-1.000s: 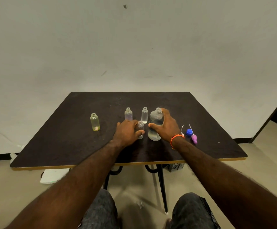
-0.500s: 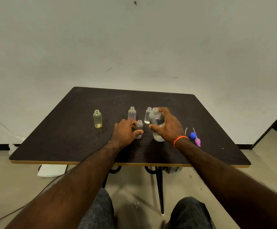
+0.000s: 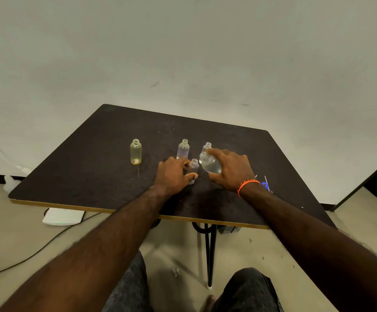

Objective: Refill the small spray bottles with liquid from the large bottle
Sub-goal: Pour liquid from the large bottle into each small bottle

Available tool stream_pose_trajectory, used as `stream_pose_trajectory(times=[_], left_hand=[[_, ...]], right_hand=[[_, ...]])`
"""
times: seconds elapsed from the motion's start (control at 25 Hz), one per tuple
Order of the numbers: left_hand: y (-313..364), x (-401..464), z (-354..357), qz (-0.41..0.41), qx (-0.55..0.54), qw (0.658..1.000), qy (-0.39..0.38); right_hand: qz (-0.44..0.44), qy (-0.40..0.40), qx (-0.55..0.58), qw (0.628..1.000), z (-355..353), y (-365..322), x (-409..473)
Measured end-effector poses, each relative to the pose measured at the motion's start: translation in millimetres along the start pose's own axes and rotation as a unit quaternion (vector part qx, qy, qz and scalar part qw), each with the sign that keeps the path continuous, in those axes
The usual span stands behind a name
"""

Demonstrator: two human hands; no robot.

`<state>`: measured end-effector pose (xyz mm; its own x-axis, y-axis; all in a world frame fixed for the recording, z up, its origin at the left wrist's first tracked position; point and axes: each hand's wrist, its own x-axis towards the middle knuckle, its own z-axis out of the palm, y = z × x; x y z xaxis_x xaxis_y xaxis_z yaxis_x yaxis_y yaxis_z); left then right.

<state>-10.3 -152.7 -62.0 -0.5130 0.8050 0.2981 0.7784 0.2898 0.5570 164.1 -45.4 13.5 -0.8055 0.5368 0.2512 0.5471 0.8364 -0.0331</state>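
Observation:
My right hand [image 3: 230, 170] grips the large clear bottle [image 3: 210, 163], lifted and tilted so its open neck leans left toward a small clear bottle [image 3: 193, 170]. My left hand [image 3: 173, 176] holds that small bottle upright between thumb and fingers on the dark table [image 3: 93, 172]. Behind stand two more small open bottles, a faintly purple one [image 3: 183, 150] and a clear one [image 3: 207, 147] partly hidden by the large bottle. A yellowish small bottle [image 3: 135, 152] stands alone further left.
A blue cap and spray tops with thin tubes [image 3: 265, 185] lie on the table just right of my right wrist. A white device [image 3: 62, 216] and a cable lie on the floor under the table's left front edge.
My right hand has lifted the large bottle off the table and tipped its neck leftward toward the small bottle. My left hand has stayed on that bottle. The camera view has swung.

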Motion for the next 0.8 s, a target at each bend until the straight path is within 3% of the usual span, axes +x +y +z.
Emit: stream_pose_trajectory(times=[0.8], left_hand=[[-1,0,2,0.001,0.019,1.000,0.005]], right_hand=[[-0.036,-0.046,-0.104,0.993,1,-3,16]])
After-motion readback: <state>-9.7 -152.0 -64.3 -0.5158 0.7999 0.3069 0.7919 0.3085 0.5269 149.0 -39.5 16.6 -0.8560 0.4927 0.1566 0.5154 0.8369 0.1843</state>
